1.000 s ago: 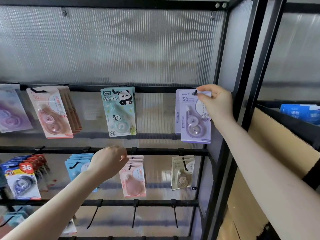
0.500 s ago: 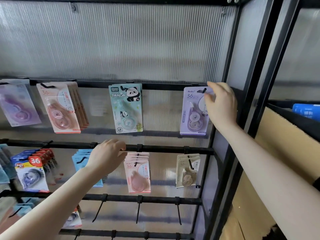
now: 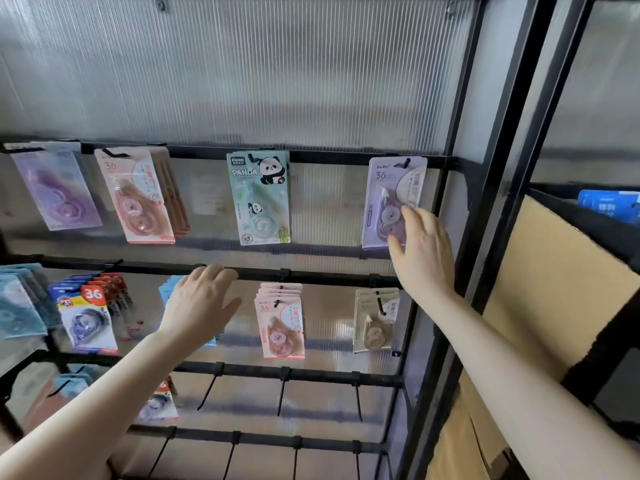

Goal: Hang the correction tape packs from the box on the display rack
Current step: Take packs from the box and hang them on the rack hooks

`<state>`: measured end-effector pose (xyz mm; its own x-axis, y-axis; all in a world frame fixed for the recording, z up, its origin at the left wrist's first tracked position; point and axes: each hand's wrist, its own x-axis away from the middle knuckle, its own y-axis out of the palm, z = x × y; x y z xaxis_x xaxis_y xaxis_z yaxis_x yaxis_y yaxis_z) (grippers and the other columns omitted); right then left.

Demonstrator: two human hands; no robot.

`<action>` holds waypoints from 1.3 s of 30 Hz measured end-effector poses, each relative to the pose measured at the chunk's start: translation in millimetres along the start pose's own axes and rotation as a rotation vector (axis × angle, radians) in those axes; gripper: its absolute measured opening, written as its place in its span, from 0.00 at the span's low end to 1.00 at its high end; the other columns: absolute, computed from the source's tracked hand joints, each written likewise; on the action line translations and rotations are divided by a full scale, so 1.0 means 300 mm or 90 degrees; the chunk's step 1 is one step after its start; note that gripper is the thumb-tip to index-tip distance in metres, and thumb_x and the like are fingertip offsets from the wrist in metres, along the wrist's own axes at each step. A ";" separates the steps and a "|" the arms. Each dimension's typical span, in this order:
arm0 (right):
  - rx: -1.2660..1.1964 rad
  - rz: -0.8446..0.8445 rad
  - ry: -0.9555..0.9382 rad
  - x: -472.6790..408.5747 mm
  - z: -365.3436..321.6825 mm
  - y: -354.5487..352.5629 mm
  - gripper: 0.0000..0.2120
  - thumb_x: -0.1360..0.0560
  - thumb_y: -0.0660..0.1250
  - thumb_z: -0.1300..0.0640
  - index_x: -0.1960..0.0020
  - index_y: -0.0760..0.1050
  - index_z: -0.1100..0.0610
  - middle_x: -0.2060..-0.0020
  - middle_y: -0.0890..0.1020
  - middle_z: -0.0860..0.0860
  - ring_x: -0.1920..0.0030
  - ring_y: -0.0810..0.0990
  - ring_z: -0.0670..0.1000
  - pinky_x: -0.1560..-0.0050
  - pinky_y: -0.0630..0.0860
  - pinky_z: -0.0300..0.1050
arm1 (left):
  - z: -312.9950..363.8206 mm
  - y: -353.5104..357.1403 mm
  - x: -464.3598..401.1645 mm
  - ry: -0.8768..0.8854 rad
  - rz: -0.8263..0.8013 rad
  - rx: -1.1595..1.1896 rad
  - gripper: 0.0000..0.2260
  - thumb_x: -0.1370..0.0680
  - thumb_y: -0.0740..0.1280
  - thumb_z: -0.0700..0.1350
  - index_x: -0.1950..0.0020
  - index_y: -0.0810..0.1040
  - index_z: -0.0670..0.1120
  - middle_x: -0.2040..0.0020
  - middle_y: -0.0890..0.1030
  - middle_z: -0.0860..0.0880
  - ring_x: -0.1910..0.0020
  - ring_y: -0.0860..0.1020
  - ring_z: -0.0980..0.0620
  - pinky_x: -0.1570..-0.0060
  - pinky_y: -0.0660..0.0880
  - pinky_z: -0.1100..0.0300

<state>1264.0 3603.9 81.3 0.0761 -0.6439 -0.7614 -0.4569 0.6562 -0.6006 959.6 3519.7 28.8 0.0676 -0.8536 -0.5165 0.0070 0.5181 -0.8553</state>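
Observation:
A lilac correction tape pack (image 3: 389,188) hangs from a black hook at the right end of the top rail of the display rack (image 3: 329,155). My right hand (image 3: 420,252) is spread with straight fingers, its fingertips at the pack's lower right front. My left hand (image 3: 201,303) hovers with relaxed fingers before the second rail, in front of a blue pack, and holds nothing. No box is in view.
Along the top rail hang a panda pack (image 3: 259,197), pink packs (image 3: 138,197) and a purple pack (image 3: 57,190). The second rail carries pink (image 3: 280,323), beige (image 3: 375,320) and blue-red packs (image 3: 86,317). Bare hooks (image 3: 282,393) stick out lower down. Cardboard (image 3: 540,282) stands at right.
My right hand let go of the lilac pack's top after hanging it on the hook and dropped to its lower front. My left hand opened from a loose curl.

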 end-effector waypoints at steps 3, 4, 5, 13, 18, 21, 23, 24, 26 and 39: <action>-0.006 -0.043 -0.004 0.063 -0.032 0.040 0.20 0.23 0.65 0.57 0.33 0.70 0.63 0.38 0.74 0.59 0.38 0.73 0.60 0.39 0.70 0.52 | -0.028 0.007 0.055 -0.012 -0.021 -0.003 0.18 0.27 0.72 0.47 0.39 0.78 0.43 0.41 0.79 0.44 0.42 0.76 0.41 0.44 0.72 0.46; -0.006 -0.054 -0.004 0.081 -0.048 0.054 0.20 0.24 0.65 0.58 0.34 0.70 0.63 0.39 0.74 0.60 0.39 0.73 0.61 0.40 0.70 0.53 | -0.044 0.010 0.070 -0.015 -0.029 -0.009 0.19 0.27 0.72 0.47 0.38 0.78 0.44 0.41 0.79 0.44 0.41 0.76 0.41 0.45 0.72 0.46; -0.008 -0.064 -0.007 0.100 -0.064 0.073 0.19 0.24 0.65 0.58 0.35 0.71 0.63 0.39 0.75 0.60 0.40 0.74 0.62 0.40 0.71 0.53 | -0.062 0.013 0.085 -0.017 -0.035 -0.017 0.19 0.27 0.72 0.48 0.39 0.78 0.44 0.41 0.79 0.44 0.42 0.76 0.41 0.46 0.73 0.46; -0.070 -0.177 -0.048 0.270 -0.321 0.291 0.16 0.27 0.70 0.58 0.40 0.76 0.62 0.44 0.78 0.58 0.45 0.77 0.61 0.46 0.75 0.54 | -0.262 0.055 0.245 -0.050 -0.043 -0.018 0.19 0.32 0.77 0.50 0.44 0.80 0.44 0.47 0.81 0.44 0.47 0.79 0.40 0.51 0.77 0.46; -0.016 -0.268 -0.079 0.416 -0.541 0.442 0.17 0.24 0.65 0.53 0.37 0.75 0.57 0.39 0.77 0.56 0.36 0.71 0.61 0.38 0.71 0.57 | -0.447 0.114 0.376 -0.066 -0.078 0.010 0.17 0.31 0.75 0.52 0.46 0.79 0.47 0.47 0.80 0.46 0.47 0.79 0.42 0.51 0.76 0.48; 0.038 -0.212 -0.009 0.477 -0.638 0.515 0.15 0.28 0.70 0.54 0.43 0.78 0.57 0.41 0.78 0.59 0.33 0.66 0.67 0.32 0.60 0.64 | -0.579 0.153 0.442 -0.088 -0.089 0.027 0.18 0.32 0.74 0.53 0.47 0.79 0.47 0.48 0.80 0.46 0.49 0.79 0.43 0.53 0.77 0.50; 0.038 -0.193 0.019 0.519 -0.677 0.561 0.15 0.29 0.72 0.58 0.44 0.78 0.60 0.41 0.76 0.61 0.35 0.68 0.67 0.32 0.61 0.64 | -0.665 0.181 0.483 -0.092 -0.100 0.042 0.17 0.31 0.68 0.56 0.47 0.79 0.47 0.49 0.80 0.47 0.50 0.80 0.43 0.53 0.77 0.52; 0.034 -0.186 0.014 0.542 -0.697 0.580 0.16 0.30 0.72 0.60 0.43 0.78 0.61 0.42 0.76 0.62 0.36 0.70 0.66 0.34 0.64 0.64 | -0.706 0.192 0.501 -0.089 -0.104 0.048 0.18 0.31 0.64 0.57 0.47 0.79 0.48 0.49 0.80 0.47 0.51 0.80 0.44 0.53 0.77 0.53; 0.030 -0.190 0.000 0.595 -0.744 0.625 0.18 0.32 0.73 0.62 0.43 0.78 0.63 0.42 0.76 0.63 0.39 0.73 0.66 0.38 0.69 0.63 | -0.784 0.219 0.529 -0.088 -0.102 0.059 0.20 0.31 0.60 0.58 0.47 0.79 0.48 0.49 0.80 0.48 0.50 0.80 0.45 0.53 0.77 0.54; -0.012 -0.379 0.031 0.949 -0.942 0.889 0.18 0.28 0.71 0.59 0.39 0.76 0.61 0.39 0.76 0.61 0.41 0.76 0.63 0.43 0.74 0.57 | -0.936 0.456 0.744 -0.101 -0.167 0.102 0.19 0.29 0.58 0.55 0.43 0.74 0.48 0.46 0.79 0.45 0.46 0.78 0.42 0.48 0.77 0.51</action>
<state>913.4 3484.5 -226.5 0.2835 -0.9161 -0.2835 -0.3640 0.1706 -0.9156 695.6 3384.9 -214.9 0.1973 -0.9464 -0.2558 0.2000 0.2943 -0.9345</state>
